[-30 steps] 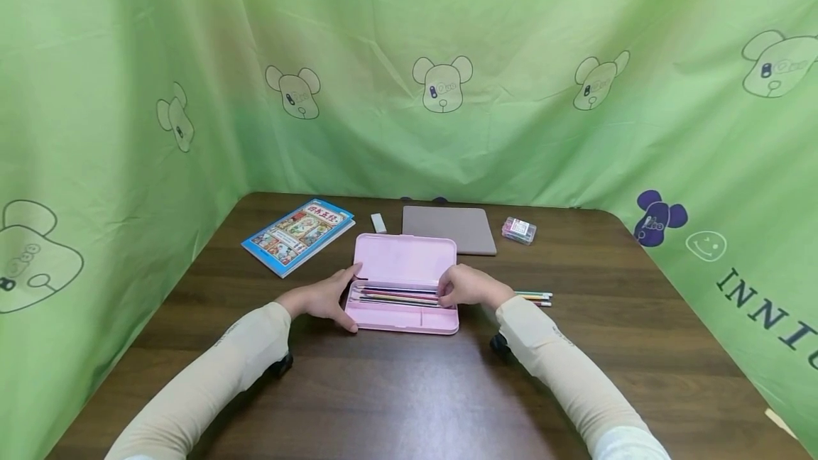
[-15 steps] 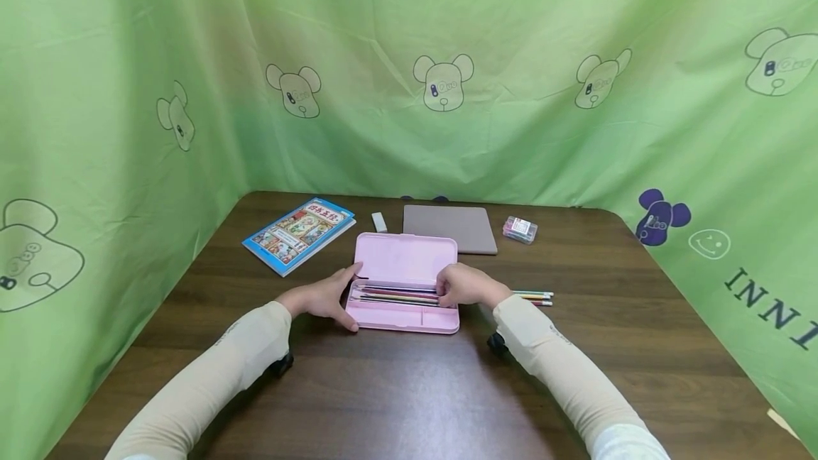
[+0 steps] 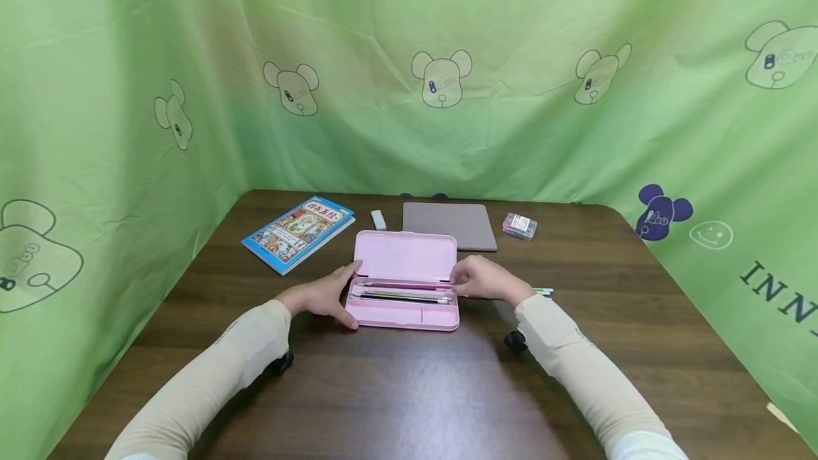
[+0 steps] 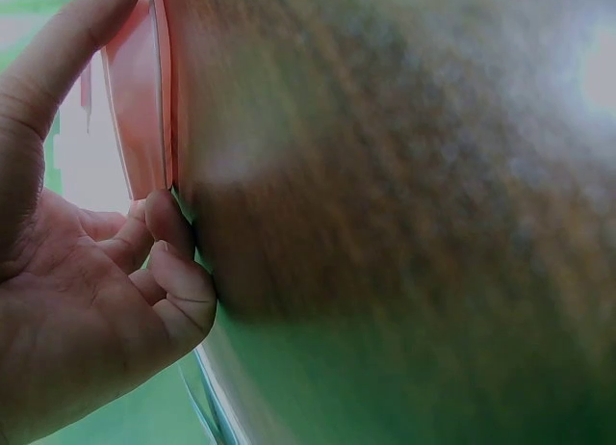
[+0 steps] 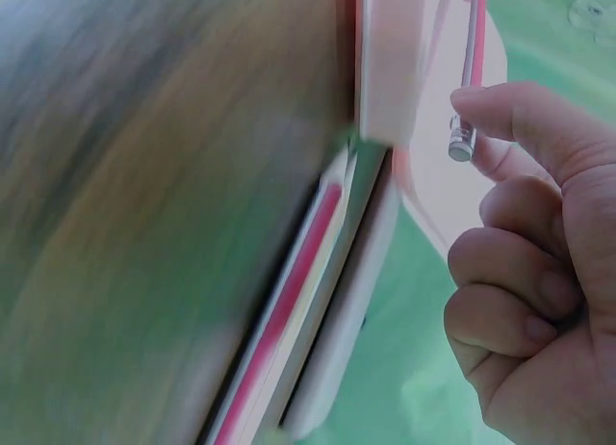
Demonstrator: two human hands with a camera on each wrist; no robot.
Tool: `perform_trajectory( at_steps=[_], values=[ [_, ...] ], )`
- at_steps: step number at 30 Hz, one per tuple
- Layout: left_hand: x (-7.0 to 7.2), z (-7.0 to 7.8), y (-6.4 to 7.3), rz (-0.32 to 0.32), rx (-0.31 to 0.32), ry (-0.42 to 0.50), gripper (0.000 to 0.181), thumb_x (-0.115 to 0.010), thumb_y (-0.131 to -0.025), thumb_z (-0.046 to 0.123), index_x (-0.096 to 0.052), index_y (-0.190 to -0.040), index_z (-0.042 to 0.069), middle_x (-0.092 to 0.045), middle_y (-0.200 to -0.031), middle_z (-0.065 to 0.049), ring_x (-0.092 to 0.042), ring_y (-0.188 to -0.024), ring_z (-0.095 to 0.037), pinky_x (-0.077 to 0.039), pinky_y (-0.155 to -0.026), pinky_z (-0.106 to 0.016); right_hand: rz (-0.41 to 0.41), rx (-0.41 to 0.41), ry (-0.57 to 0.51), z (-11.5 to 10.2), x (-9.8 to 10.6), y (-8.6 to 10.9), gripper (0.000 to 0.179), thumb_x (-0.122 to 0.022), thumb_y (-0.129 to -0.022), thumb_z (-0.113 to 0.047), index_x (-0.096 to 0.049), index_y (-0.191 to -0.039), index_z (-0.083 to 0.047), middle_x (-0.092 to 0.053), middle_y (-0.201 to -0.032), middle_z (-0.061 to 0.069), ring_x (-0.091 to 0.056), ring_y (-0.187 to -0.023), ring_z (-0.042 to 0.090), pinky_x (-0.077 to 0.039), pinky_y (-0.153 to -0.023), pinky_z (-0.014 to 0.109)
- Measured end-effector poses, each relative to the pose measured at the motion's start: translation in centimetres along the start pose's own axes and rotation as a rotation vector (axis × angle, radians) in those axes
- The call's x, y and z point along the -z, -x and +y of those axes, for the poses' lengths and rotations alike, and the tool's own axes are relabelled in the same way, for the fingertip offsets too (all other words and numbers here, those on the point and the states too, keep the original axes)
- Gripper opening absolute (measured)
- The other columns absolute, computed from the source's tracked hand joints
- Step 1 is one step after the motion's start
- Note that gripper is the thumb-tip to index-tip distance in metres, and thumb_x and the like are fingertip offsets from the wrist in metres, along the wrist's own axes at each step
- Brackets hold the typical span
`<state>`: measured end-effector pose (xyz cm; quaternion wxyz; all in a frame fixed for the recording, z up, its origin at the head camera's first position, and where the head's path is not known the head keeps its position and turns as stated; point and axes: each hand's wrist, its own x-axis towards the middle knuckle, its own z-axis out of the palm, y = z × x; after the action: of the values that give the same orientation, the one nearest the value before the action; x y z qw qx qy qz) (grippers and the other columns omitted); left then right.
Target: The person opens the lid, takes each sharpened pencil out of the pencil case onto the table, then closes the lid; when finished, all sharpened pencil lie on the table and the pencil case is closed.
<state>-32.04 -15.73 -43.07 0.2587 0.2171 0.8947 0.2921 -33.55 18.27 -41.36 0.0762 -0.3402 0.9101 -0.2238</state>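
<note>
An open pink pencil case (image 3: 377, 315) lies on the table, its lid (image 3: 405, 255) tipped back. Several pencils (image 3: 399, 297) lie in its long compartment. My left hand (image 3: 327, 297) holds the case's left end, thumb at the front corner and fingers toward the hinge. At the right end, my right hand (image 3: 484, 278) pinches a red-striped pencil (image 5: 477, 50) by its metal-banded end between thumb and index finger. The other right fingers curl into the palm. More pencils (image 5: 289, 320) lie on the table beside the case, mostly hidden by the right hand in the head view.
Behind the case lie a grey laptop-like slab (image 3: 447, 224), a small white block (image 3: 378, 220) and a small clear box (image 3: 520, 226) with pink contents. A blue illustrated book (image 3: 299, 234) is at the back left. Green cloth (image 3: 358, 140) hangs around the wooden table (image 3: 396, 389).
My right hand has shifted right from over the pencils to the case's right end, uncovering pencil ends inside. The left hand and the case stay put.
</note>
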Motion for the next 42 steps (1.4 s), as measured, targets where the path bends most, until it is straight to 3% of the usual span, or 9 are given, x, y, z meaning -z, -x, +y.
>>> perform_trajectory(
  at_steps=[5, 16, 24, 33, 37, 42],
  values=[
    [0.1, 0.1, -0.1, -0.001, -0.003, -0.019, 0.118, -0.081, -0.068, 0.038, 0.001, -0.149, 0.013, -0.009, -0.152, -0.02, -0.018, -0.138, -0.034, -0.019, -0.111, -0.052, 0.03, 0.012, -0.029, 1.5, 0.7, 1.6, 0.004, -0.067, -0.077, -0.011, -0.065, -0.074, -0.01, -0.047, -0.058, -0.009, -0.038, -0.054, 0.001, -0.033, -0.048, 0.019],
    [0.4, 0.1, 0.2, -0.003, -0.015, -0.021, 0.118, -0.081, -0.068, 0.037, 0.002, -0.149, 0.01, -0.009, -0.151, -0.024, -0.017, -0.138, -0.037, -0.02, -0.11, -0.053, 0.039, -0.055, -0.115, 4.5, 2.3, 6.0, 0.006, -0.067, -0.078, -0.007, -0.067, -0.073, -0.011, -0.036, -0.055, -0.012, -0.03, -0.049, -0.003, -0.025, -0.045, 0.017],
    [0.6, -0.1, 0.2, 0.001, -0.026, -0.022, 0.119, -0.081, -0.068, 0.038, 0.002, -0.149, 0.011, -0.01, -0.15, -0.025, -0.019, -0.137, -0.038, -0.02, -0.11, -0.055, 0.062, -0.067, -0.114, 6.8, 3.2, 9.2, 0.005, -0.07, -0.076, -0.005, -0.069, -0.073, -0.008, -0.036, -0.053, -0.015, -0.03, -0.047, -0.006, -0.025, -0.043, 0.016],
    [0.3, 0.1, 0.2, -0.008, -0.017, -0.019, 0.119, -0.081, -0.068, 0.038, 0.002, -0.149, 0.011, -0.01, -0.151, -0.023, -0.02, -0.136, -0.036, -0.019, -0.11, -0.053, 0.049, -0.095, -0.149, 8.2, 4.3, 12.4, 0.004, -0.068, -0.077, 0.0, -0.07, -0.073, -0.003, -0.054, -0.058, -0.005, -0.034, -0.051, -0.006, -0.03, -0.045, 0.015],
    [0.3, 0.3, 0.3, -0.006, -0.019, -0.008, 0.119, -0.081, -0.068, 0.037, 0.003, -0.149, 0.011, -0.007, -0.152, -0.023, -0.015, -0.138, -0.037, -0.017, -0.111, -0.054, 0.027, -0.128, -0.149, 8.5, 4.6, 12.9, 0.003, -0.069, -0.077, -0.001, -0.071, -0.075, -0.002, -0.064, -0.065, 0.0, -0.038, -0.054, -0.006, -0.035, -0.048, 0.016],
    [0.1, 0.2, 0.3, 0.0, -0.028, -0.012, 0.119, -0.081, -0.068, 0.037, 0.003, -0.149, 0.01, -0.006, -0.153, -0.022, -0.012, -0.14, -0.036, -0.017, -0.111, -0.053, 0.002, -0.165, -0.142, 9.3, 4.5, 13.1, 0.004, -0.071, -0.077, -0.005, -0.07, -0.073, -0.002, -0.065, -0.067, -0.001, -0.04, -0.055, -0.005, -0.037, -0.05, 0.018]
  ],
)
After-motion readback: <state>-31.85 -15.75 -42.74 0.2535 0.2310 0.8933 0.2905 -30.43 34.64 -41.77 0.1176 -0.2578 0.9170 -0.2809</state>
